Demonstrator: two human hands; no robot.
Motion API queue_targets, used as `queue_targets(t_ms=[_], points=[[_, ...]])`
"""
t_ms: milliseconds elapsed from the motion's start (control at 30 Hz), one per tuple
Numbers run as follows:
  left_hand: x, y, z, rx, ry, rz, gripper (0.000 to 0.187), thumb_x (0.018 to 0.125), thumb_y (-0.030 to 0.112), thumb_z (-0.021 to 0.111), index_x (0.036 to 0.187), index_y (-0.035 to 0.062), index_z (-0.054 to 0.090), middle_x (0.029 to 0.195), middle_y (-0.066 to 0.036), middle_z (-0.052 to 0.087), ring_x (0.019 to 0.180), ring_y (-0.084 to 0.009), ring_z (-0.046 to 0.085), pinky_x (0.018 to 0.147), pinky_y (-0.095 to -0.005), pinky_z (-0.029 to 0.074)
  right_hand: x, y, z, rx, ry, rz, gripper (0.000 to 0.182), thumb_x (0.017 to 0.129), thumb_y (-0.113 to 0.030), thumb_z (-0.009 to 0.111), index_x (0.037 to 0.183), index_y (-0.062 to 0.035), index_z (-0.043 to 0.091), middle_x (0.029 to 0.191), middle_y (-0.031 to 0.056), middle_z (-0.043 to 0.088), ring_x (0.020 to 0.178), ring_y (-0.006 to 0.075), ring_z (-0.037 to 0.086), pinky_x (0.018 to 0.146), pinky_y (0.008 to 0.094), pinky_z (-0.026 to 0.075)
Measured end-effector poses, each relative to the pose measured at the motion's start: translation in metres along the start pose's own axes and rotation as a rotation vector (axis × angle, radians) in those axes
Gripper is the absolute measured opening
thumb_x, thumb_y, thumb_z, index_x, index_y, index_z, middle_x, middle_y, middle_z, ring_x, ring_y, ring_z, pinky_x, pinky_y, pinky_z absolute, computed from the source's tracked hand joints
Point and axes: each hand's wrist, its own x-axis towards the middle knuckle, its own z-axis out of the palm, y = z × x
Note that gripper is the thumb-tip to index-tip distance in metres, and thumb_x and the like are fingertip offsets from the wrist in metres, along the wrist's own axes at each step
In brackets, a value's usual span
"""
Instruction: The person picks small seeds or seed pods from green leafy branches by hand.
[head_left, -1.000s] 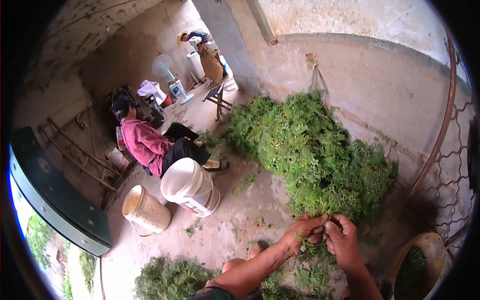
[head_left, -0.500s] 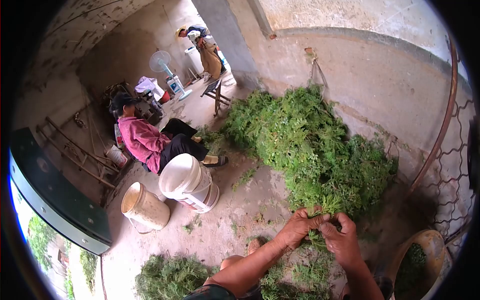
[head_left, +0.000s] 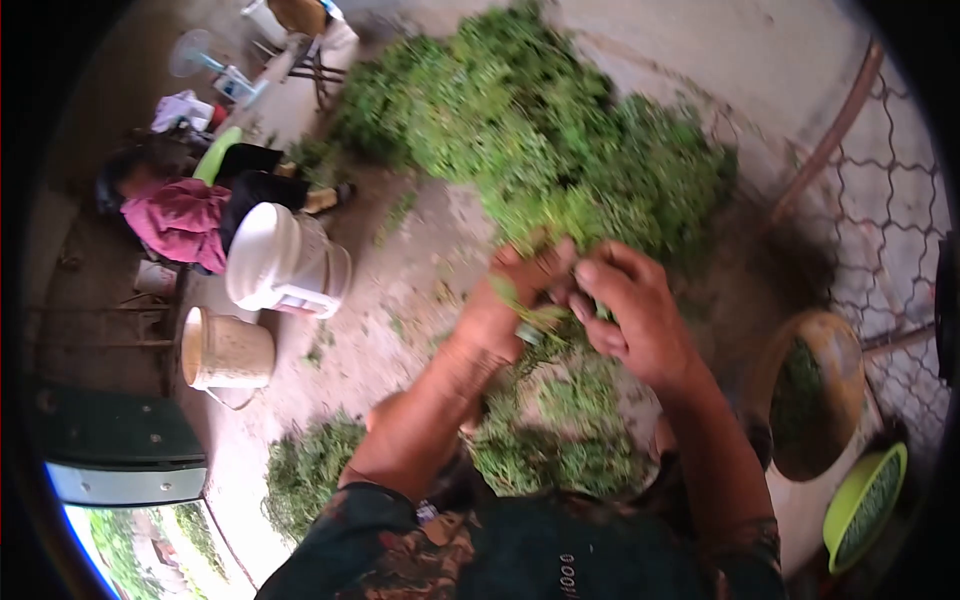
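Observation:
My left hand (head_left: 515, 295) is closed around a feathery green sprig (head_left: 545, 318), whose leaves stick out below the fingers. Close beside it, my right hand (head_left: 628, 305) has its fingers curled in a pinch, with a bit of green at the fingertips. Both hands are slightly blurred, so where the stems run between them is hard to see. Just beyond the hands rises a big heap of leafy green branches (head_left: 540, 120). Below them, loose cut sprigs (head_left: 560, 430) lie on the floor between my legs, with another small pile (head_left: 315, 470) to the left.
Left of me stand a white bucket (head_left: 265, 260) and a cream bucket (head_left: 230, 350). A person in a pink top (head_left: 180, 215) sits behind them. At the right are a yellowish tub (head_left: 840, 370) holding greenery, a lime-green basin (head_left: 865, 510) and a wire mesh (head_left: 890, 180).
My view has tipped downward, bringing my shirt and the lime-green basin into sight. The hands remain close together at the sprig. A light-green object now shows by the seated person.

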Motion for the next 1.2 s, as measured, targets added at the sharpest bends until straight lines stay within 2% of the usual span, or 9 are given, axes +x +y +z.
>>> queue_targets(t_ms=[133,333,467,533,733,900,1033,1133,1200], points=[[0.005,0.0,-0.009,-0.485,-0.233,-0.072,0.015,0.089,0.018,0.057,0.082,0.0071,0.052,0.059,-0.001,0.047,0.041,-0.0069,0.039,0.035,-0.0179,0.024,0.01,0.009,-0.003,0.437,-0.198,-0.009,0.018,0.088,-0.025,0.051,0.085,-0.0075,0.05,0.069,0.0052,0.052,0.04,0.0042,0.03,0.036,0.019,0.027],[0.017,-0.004,-0.023,-0.471,-0.147,0.028,0.013,0.091,0.018,0.054,0.086,0.0087,0.048,0.063,-0.001,0.046,0.041,-0.0055,0.032,0.036,-0.0182,0.025,0.015,0.011,-0.01,0.686,-0.309,-0.147,0.019,0.086,-0.026,0.046,0.088,-0.0084,0.052,0.07,0.0067,0.052,0.036,0.0053,0.028,0.032,0.0207,0.027],[0.015,-0.006,-0.02,-0.411,-0.066,0.065,0.013,0.093,0.018,0.05,0.084,0.0083,0.049,0.062,0.002,0.043,0.041,-0.0038,0.031,0.037,-0.0186,0.023,0.014,0.004,-0.005,0.628,-0.231,-0.174,0.018,0.087,-0.025,0.046,0.088,-0.0081,0.051,0.074,0.0073,0.054,0.037,0.0053,0.032,0.033,0.0205,0.028],[0.018,-0.007,-0.019,-0.233,0.215,0.068,0.012,0.091,0.018,0.054,0.085,0.0085,0.049,0.065,0.001,0.046,0.047,-0.0041,0.036,0.037,-0.0174,0.027,0.013,0.007,-0.002,0.614,-0.21,-0.161,0.018,0.088,-0.026,0.049,0.087,-0.0081,0.051,0.075,0.0073,0.055,0.038,0.0051,0.033,0.033,0.0199,0.028],[0.02,-0.007,-0.021,-0.048,0.453,0.134,0.02,0.088,0.025,0.06,0.094,0.0087,0.05,0.081,-0.001,0.053,0.058,-0.0068,0.046,0.041,-0.0183,0.033,0.008,0.017,0.006,0.193,-0.202,-0.011,0.029,0.091,-0.034,0.053,0.086,-0.0058,0.051,0.072,0.0053,0.052,0.04,0.0023,0.035,0.035,0.0168,0.027],[0.02,-0.015,-0.011,0.255,0.386,0.492,0.013,0.09,0.022,0.055,0.085,0.0115,0.05,0.067,0.004,0.048,0.052,-0.0035,0.039,0.04,-0.0175,0.027,0.001,0.012,0.014,0.148,-0.144,0.01,0.027,0.09,-0.029,0.057,0.083,-0.0022,0.055,0.061,0.0022,0.05,0.04,0.0028,0.036,0.035,0.0188,0.026],[0.029,-0.014,-0.019,0.278,0.38,0.506,0.013,0.091,0.022,0.053,0.084,0.0113,0.05,0.064,0.004,0.045,0.047,-0.003,0.035,0.038,-0.0191,0.024,0.002,0.015,0.012,0.081,-0.144,-0.037,0.027,0.091,-0.029,0.054,0.082,-0.0027,0.054,0.059,0.0015,0.049,0.039,0.0029,0.035,0.035,0.0189,0.026],[0.038,0.003,-0.056,-0.258,0.314,0.219,0.015,0.094,0.02,0.048,0.085,0.008,0.05,0.061,0.003,0.041,0.042,-0.0037,0.031,0.036,-0.0214,0.022,-0.007,0.003,0.009,0.082,-0.341,-0.024,0.021,0.091,-0.023,0.05,0.086,-0.003,0.053,0.062,0.0025,0.049,0.039,0.0032,0.032,0.035,0.0183,0.024],[0.04,0.008,-0.077,-0.706,-0.229,0.115,0.019,0.097,0.017,0.041,0.087,0.0029,0.049,0.06,0.003,0.038,0.037,-0.0053,0.027,0.036,-0.0225,0.021,-0.014,-0.007,0.003,0.063,-0.258,-0.097,0.03,0.092,-0.03,0.049,0.08,-0.0033,0.053,0.059,-0.0005,0.048,0.039,0.0022,0.033,0.034,0.0189,0.024]])
